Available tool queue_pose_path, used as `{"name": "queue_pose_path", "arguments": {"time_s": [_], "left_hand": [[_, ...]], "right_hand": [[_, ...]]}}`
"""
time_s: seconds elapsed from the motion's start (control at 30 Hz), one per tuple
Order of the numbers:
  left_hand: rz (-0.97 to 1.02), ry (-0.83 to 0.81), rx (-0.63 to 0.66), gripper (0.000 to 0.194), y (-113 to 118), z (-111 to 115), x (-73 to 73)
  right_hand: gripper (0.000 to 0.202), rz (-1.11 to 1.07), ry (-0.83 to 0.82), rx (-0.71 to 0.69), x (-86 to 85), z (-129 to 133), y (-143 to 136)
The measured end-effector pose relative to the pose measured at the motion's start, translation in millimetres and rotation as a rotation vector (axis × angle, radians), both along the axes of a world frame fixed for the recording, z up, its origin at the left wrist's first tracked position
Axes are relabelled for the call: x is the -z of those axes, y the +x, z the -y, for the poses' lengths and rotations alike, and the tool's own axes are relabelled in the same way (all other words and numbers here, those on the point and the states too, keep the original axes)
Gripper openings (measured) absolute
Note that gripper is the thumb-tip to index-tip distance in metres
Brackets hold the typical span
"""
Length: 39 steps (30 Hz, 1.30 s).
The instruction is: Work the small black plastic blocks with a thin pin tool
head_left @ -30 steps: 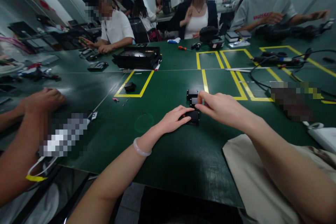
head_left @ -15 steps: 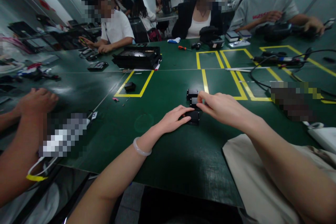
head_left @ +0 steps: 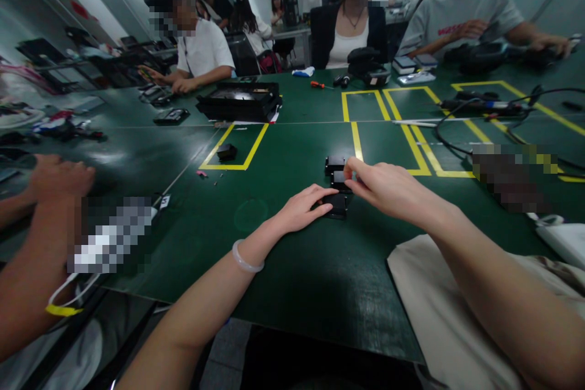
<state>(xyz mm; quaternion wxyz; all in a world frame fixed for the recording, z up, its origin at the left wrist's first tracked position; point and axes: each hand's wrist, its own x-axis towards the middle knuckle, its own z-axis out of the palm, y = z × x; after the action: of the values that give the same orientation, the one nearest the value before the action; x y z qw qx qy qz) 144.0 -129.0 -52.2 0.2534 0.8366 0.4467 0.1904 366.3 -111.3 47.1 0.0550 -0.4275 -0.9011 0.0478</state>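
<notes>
Three small black box-like parts lie in a row on the green table: a far one (head_left: 335, 163), a middle one (head_left: 338, 180) and a near one (head_left: 337, 206). My left hand (head_left: 302, 208), with a pale bangle at its wrist, rests on the table with thumb and fingers around the left side of the near part. My right hand (head_left: 381, 186) is closed in a pinch at the right edge of the middle part. Whatever lies between its fingertips is hidden from me.
Yellow tape (head_left: 418, 152) marks rectangles on the table. A black part (head_left: 226, 152) sits inside one, with a large black tray-like unit (head_left: 240, 100) behind. Cables (head_left: 439, 128) lie at right, beige cloth (head_left: 425, 280) at the near right edge. Another person's forearm (head_left: 41, 237) rests at left.
My two hands and the black parts stay almost where they were. At left, the other person's hand has shifted slightly leftward; a standing person in the background has moved their arms.
</notes>
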Motion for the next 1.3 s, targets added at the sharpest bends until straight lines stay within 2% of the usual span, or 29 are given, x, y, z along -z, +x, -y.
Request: {"name": "queue_pose_path", "arguments": {"time_s": [0.13,0.3,0.47,0.67,0.87,1.07,1.3], "left_hand": [[0.001,0.007,0.003,0.043,0.3,0.6,-0.4],[-0.002,0.0,0.004,0.043,0.2,0.4,-0.7],[-0.001,0.004,0.003,0.043,0.1,-0.5,-0.3],[0.008,0.001,0.004,0.043,0.3,0.6,-1.1],[0.006,-0.005,0.002,0.043,0.5,0.5,-1.2],[0.012,0.008,-0.002,0.042,0.3,-0.1,0.8],[0.01,0.001,0.004,0.041,1.0,1.2,-1.8]], "right_hand": [[0.02,-0.036,-0.049,-0.059,-1.3,1.0,1.9],[0.022,-0.007,-0.009,0.043,-1.3,0.0,0.9],[0.018,-0.06,-0.073,-0.067,-0.6,0.2,1.7],[0.022,-0.026,-0.021,0.017,-0.8,-1.2,0.3],[0.019,-0.061,-0.083,-0.049,-2.9,-0.4,2.7],[0.023,-0.028,-0.024,-0.01,-1.1,-0.1,-0.4],[0.02,-0.043,-0.034,-0.012,-0.4,-0.7,1.7]]}}
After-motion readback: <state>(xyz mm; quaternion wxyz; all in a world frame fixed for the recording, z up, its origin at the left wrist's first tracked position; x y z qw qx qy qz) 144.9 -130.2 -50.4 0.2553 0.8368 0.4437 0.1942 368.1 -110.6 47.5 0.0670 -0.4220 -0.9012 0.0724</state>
